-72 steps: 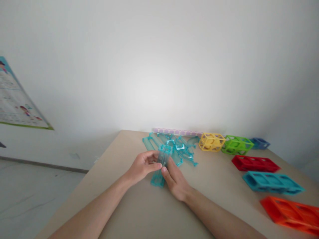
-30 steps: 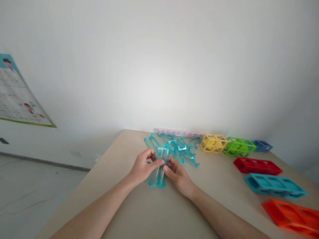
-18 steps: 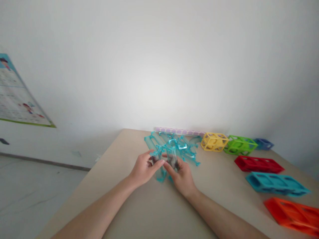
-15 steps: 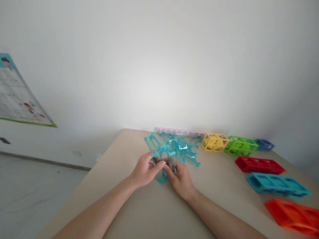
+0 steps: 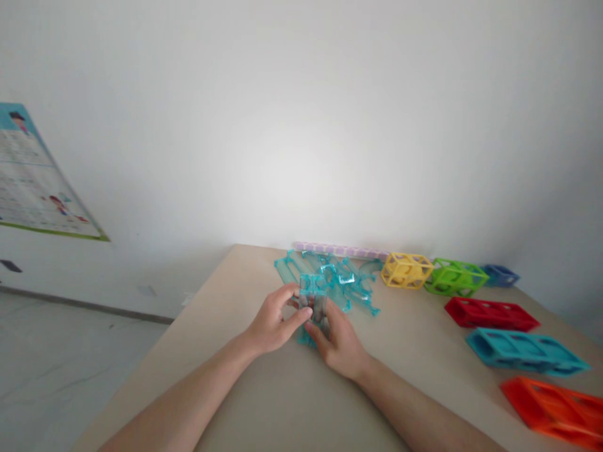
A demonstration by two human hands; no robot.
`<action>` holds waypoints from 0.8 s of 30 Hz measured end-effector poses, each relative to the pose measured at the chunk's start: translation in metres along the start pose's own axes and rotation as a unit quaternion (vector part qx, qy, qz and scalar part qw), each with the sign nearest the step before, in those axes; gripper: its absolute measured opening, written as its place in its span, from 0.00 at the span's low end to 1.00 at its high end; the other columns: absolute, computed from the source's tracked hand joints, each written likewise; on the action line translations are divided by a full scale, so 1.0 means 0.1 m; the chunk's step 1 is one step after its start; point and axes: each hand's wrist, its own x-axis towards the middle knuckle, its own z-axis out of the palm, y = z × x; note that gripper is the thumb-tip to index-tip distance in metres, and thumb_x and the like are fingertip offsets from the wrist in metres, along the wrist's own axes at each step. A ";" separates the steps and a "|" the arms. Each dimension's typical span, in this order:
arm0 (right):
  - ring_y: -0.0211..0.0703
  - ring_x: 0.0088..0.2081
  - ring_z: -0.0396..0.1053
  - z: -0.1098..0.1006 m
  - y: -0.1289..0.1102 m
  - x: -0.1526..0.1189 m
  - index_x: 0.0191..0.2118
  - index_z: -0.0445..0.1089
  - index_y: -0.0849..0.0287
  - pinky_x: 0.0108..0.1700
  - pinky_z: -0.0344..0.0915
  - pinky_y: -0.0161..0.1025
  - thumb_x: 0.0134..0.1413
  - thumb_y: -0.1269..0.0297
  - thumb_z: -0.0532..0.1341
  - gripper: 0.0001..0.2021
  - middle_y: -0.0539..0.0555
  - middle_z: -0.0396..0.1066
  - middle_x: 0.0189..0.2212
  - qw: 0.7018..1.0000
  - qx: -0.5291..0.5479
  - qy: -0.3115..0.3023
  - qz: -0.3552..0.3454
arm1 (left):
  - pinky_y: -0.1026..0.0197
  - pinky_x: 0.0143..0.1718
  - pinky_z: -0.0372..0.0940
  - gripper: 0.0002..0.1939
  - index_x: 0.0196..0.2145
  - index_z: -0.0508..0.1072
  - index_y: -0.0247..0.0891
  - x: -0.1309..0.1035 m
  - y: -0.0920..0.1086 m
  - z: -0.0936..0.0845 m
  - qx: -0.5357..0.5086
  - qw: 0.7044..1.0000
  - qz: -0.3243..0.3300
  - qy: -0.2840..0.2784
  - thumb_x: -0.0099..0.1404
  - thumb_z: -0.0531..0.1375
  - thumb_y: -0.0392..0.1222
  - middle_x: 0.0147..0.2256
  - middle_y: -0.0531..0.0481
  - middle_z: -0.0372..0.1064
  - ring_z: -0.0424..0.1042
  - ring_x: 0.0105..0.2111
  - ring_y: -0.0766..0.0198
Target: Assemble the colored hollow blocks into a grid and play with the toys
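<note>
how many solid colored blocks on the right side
6: yellow block, green block and blue block across the back; red block, teal block and orange block nearer the camera. More may be hidden behind green.

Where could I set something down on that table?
Bare patches: between the two forearms; between the right hand and the red block; and between the left hand and the table's left edge. Crowded: the back, with overlapping clear teal pieces and the yellow frame.

held piece (image 5: 313,285) partly hidden, orange block (image 5: 556,405) cropped
</note>
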 end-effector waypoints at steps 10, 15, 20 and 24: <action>0.41 0.30 0.60 0.02 -0.02 0.00 0.34 0.60 0.56 0.33 0.59 0.39 0.60 0.62 0.56 0.05 0.50 0.63 0.29 0.999 0.007 -0.006 0.034 | 0.59 0.44 0.65 0.21 0.53 0.61 0.40 -0.02 -0.05 0.01 -0.031 0.999 -0.004 0.027 0.64 0.60 0.45 0.44 0.44 0.70 0.71 0.42 0.59; 0.43 0.34 0.62 0.00 -0.02 0.02 0.36 0.61 0.56 0.37 0.60 0.40 0.59 0.63 0.57 0.04 0.52 0.64 0.32 0.999 0.026 -0.002 0.036 | 0.55 0.55 0.59 0.26 0.58 0.60 0.43 -0.04 -0.02 -0.03 0.055 0.995 0.083 0.017 0.64 0.59 0.40 0.54 0.42 0.65 0.66 0.53 0.55; 0.43 0.34 0.62 0.03 0.02 0.02 0.38 0.62 0.56 0.37 0.59 0.40 0.60 0.63 0.58 0.04 0.51 0.65 0.32 0.998 0.025 -0.023 0.050 | 0.56 0.55 0.59 0.19 0.54 0.67 0.41 -0.02 -0.01 -0.07 0.090 0.991 0.099 0.017 0.65 0.58 0.40 0.50 0.43 0.69 0.67 0.52 0.56; 0.42 0.33 0.61 0.03 0.05 0.00 0.37 0.60 0.56 0.36 0.59 0.39 0.58 0.65 0.58 0.04 0.50 0.63 0.31 0.999 0.019 -0.007 0.048 | 0.58 0.53 0.61 0.19 0.54 0.67 0.42 -0.03 -0.03 -0.05 0.069 0.992 0.107 0.023 0.65 0.59 0.39 0.50 0.44 0.69 0.68 0.51 0.58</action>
